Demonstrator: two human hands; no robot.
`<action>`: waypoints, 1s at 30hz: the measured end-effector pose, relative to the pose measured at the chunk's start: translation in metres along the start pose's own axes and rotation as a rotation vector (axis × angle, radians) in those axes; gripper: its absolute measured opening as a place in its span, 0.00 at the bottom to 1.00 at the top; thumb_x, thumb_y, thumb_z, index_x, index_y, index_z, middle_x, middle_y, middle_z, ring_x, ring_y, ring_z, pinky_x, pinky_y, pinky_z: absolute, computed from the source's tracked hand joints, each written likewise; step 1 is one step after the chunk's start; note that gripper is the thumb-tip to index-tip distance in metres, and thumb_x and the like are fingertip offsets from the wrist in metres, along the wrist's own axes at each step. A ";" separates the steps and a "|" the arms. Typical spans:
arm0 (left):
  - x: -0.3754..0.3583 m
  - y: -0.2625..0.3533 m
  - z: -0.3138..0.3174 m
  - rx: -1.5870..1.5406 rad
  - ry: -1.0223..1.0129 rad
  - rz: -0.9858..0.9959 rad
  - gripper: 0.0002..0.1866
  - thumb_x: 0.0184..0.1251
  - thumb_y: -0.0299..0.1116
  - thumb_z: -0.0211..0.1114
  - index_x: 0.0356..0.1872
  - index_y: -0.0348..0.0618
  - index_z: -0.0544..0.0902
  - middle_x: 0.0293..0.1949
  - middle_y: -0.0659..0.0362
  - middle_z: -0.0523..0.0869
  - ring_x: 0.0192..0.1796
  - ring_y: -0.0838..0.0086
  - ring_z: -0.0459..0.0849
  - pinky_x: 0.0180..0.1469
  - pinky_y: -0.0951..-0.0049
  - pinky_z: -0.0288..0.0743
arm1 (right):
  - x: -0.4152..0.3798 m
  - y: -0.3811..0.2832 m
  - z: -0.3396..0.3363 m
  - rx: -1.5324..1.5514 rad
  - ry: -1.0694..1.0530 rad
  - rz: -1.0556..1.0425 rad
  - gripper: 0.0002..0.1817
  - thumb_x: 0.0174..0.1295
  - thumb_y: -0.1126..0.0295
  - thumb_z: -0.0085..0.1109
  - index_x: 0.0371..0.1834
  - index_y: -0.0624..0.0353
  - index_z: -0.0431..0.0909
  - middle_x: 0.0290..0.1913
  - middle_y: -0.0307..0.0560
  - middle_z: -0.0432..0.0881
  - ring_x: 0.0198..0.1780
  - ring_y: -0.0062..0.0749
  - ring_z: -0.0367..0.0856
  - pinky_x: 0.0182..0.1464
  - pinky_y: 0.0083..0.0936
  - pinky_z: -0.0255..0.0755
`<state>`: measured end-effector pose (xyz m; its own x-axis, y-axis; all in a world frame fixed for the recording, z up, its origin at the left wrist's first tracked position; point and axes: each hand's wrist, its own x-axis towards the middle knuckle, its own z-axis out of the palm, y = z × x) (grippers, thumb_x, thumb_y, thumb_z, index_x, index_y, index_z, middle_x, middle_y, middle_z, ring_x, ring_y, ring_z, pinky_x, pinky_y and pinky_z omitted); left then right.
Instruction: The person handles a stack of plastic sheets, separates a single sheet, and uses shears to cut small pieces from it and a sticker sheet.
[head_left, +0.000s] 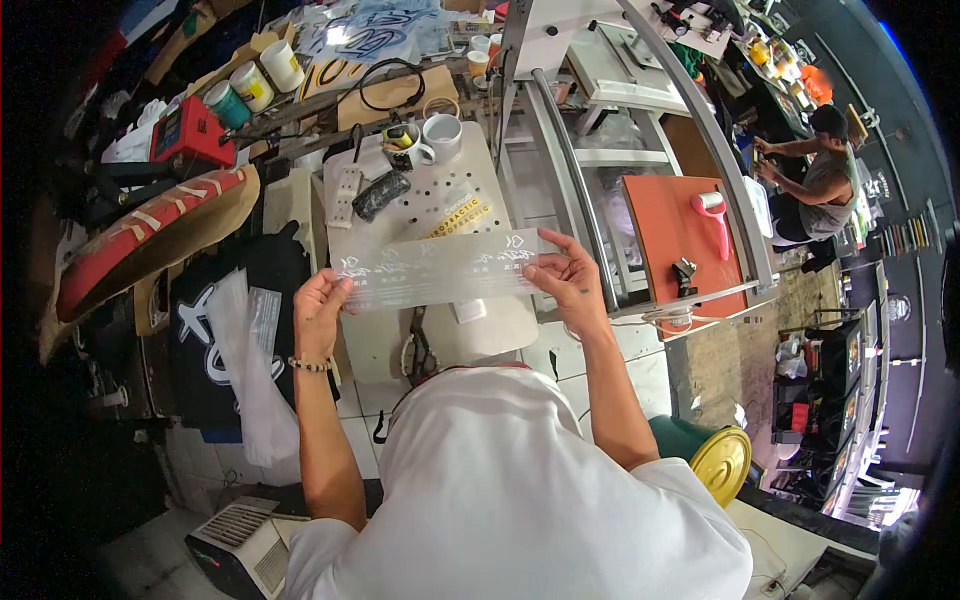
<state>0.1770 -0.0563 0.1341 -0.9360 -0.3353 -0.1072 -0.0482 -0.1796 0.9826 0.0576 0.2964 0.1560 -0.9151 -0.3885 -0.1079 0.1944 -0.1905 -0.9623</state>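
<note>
Stretched between both hands is a translucent printed film strip (pixel 440 268) with white lettering, held above the pale work table (pixel 390 335). My left hand (pixel 322 300) pinches its left end, and a beaded bracelet circles that wrist. At the opposite end, my right hand (pixel 566 277) grips the strip near its upper corner. Behind the film lie yellow lettering (pixel 470 215), a dark wrapped bundle (pixel 382 195) and a white power strip (pixel 344 196). Two mugs (pixel 443 136) stand farther back. Below the strip is a dark-handled tool (pixel 418 345), partly covered.
A metal frame (pixel 560 150) rises on the right beside an orange board (pixel 660 240) carrying a pink lint roller (pixel 711 208). Black printed fabric (pixel 205 330) and clear film lie left. A co-worker (pixel 815 180) is at the far right. A yellow-lidded bin (pixel 720 466) stands behind my right arm.
</note>
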 end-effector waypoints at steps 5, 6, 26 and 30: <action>0.007 -0.002 -0.004 -0.011 -0.027 0.026 0.03 0.71 0.26 0.64 0.41 0.40 0.81 0.35 0.64 0.86 0.33 0.85 0.82 0.35 0.82 0.76 | 0.004 -0.001 -0.006 0.071 -0.031 -0.018 0.33 0.60 0.85 0.60 0.70 0.65 0.64 0.48 0.51 0.86 0.47 0.26 0.85 0.53 0.22 0.79; 0.008 0.000 -0.003 -0.010 -0.029 0.027 0.03 0.71 0.26 0.64 0.41 0.40 0.81 0.35 0.64 0.86 0.33 0.85 0.82 0.35 0.82 0.76 | 0.004 -0.004 -0.006 0.112 -0.040 -0.013 0.33 0.60 0.86 0.58 0.71 0.65 0.64 0.49 0.51 0.85 0.48 0.26 0.85 0.53 0.22 0.79; 0.019 0.038 0.040 0.232 -0.150 -0.046 0.05 0.69 0.27 0.66 0.40 0.37 0.83 0.30 0.64 0.85 0.28 0.84 0.79 0.29 0.80 0.70 | 0.039 -0.051 0.092 -0.625 -0.384 -0.439 0.35 0.56 0.71 0.72 0.68 0.58 0.69 0.61 0.59 0.78 0.66 0.48 0.74 0.68 0.38 0.65; 0.016 0.025 0.042 0.158 -0.027 0.047 0.06 0.71 0.29 0.64 0.41 0.36 0.82 0.29 0.64 0.85 0.28 0.83 0.79 0.30 0.79 0.72 | 0.072 -0.012 0.094 -0.329 -0.653 -0.038 0.38 0.56 0.75 0.71 0.72 0.56 0.65 0.54 0.52 0.82 0.55 0.30 0.79 0.58 0.29 0.70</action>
<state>0.1457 -0.0272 0.1630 -0.9476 -0.3142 -0.0580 -0.0560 -0.0156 0.9983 0.0219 0.1862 0.1835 -0.5017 -0.8650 -0.0010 -0.0434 0.0263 -0.9987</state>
